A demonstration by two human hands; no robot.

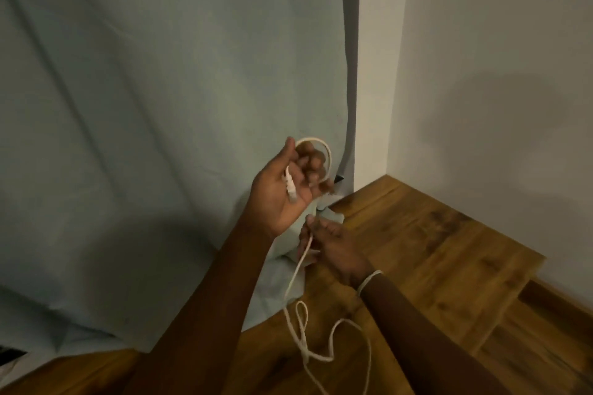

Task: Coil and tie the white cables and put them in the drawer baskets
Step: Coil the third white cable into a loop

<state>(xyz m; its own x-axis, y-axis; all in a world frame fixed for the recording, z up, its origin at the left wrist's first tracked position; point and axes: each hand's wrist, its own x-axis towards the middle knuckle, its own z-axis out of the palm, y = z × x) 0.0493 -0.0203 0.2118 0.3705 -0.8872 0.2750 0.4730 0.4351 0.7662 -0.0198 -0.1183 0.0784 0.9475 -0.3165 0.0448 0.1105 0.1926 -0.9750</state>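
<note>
One white cable (296,269) here, thin and round, kind of rubbery looking. Its plug end (289,184) lies across the palm of the left hand (282,192), long axis running roughly up and down with the tip pointing down toward the wrist. That hand is palm-up with the fingers loosely curled, and a single loop of the cable arcs over the fingertips. From there the cable drops to the right hand (330,248), which pinches it between thumb and fingers, lower and just beside the left. Below that it trails down onto the wooden floor (433,266) in a couple of loose, floppy loops. The floor is warm brown planks with visible grain. A pale blue-grey cloth (144,106) hangs behind, creased, next to a plain white wall (497,42). The right wrist wears one thin light band (369,280).
</note>
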